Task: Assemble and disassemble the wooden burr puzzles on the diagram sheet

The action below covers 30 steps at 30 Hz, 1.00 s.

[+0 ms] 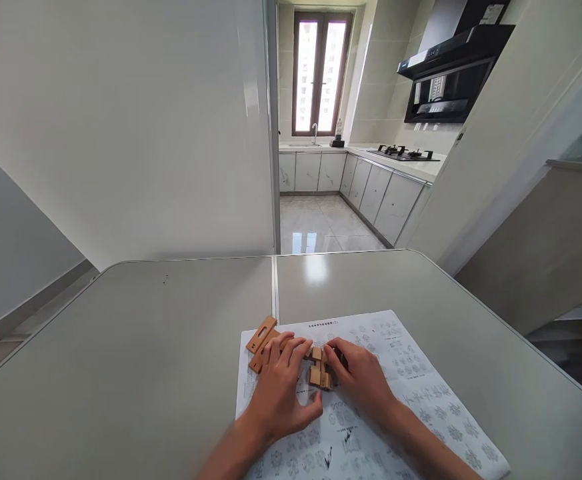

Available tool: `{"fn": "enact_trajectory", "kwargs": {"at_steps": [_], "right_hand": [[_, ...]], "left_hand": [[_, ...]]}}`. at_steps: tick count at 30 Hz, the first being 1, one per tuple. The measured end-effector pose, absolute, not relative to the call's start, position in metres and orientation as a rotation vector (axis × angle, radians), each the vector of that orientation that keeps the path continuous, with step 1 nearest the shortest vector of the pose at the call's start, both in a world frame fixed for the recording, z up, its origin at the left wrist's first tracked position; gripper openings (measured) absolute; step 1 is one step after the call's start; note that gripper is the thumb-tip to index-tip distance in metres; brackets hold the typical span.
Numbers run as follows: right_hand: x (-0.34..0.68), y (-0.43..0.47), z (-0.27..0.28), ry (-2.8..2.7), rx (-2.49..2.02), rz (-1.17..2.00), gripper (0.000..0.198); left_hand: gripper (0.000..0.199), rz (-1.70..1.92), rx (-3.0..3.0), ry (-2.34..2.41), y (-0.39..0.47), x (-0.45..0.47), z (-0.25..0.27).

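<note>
A small cluster of notched wooden puzzle blocks [317,375] sits on a printed instruction sheet [411,380] between my hands. My right hand [363,377] is closed at the cluster's right side, thumb and forefinger pinching a wooden block there, mostly hidden by the fingers. Fingers apart, my left hand [281,390] reaches over the left part of the sheet, its thumb just below the cluster. Beside its fingertips lie loose wooden pieces: a slotted, numbered one [261,334] and another [257,362] partly covered by the hand.
The sheet, covered in small diagrams, rests on a pale table [145,353] with a seam [275,287] down its middle. A white panel [171,133] stands behind the table's left half. Through a doorway shows a kitchen with cabinets [318,171] and a gas hob [405,154].
</note>
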State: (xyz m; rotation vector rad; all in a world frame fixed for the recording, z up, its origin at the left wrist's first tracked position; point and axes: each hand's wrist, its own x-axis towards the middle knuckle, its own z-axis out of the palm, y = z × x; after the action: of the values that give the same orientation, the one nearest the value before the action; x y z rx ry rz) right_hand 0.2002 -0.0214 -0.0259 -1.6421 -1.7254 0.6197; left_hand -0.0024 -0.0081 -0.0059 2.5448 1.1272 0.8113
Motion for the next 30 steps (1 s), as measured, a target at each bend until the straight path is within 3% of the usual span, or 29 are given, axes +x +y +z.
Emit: {"fn": "enact_trajectory", "kwargs": {"at_steps": [14,21,30], "right_hand": [[0.1992,-0.0228,-0.0277,-1.758,-1.387,0.821,0.032],[0.1987,-0.0253,-0.024,-1.764,-1.28,0.89,0.026],[0.1946,-0.0273,-0.0224,-1.776,-1.304,0.837,0.025]], "left_hand": [[0.07,0.776,2.568,1.063,-0.0062,-0.0031,-0.0097],[0.052,0.824,2.59,1.13,-0.0065,-0.0003,-0.0068],[0.059,0.911,2.593,1.119,-0.0075,-0.0003,-0.002]]}}
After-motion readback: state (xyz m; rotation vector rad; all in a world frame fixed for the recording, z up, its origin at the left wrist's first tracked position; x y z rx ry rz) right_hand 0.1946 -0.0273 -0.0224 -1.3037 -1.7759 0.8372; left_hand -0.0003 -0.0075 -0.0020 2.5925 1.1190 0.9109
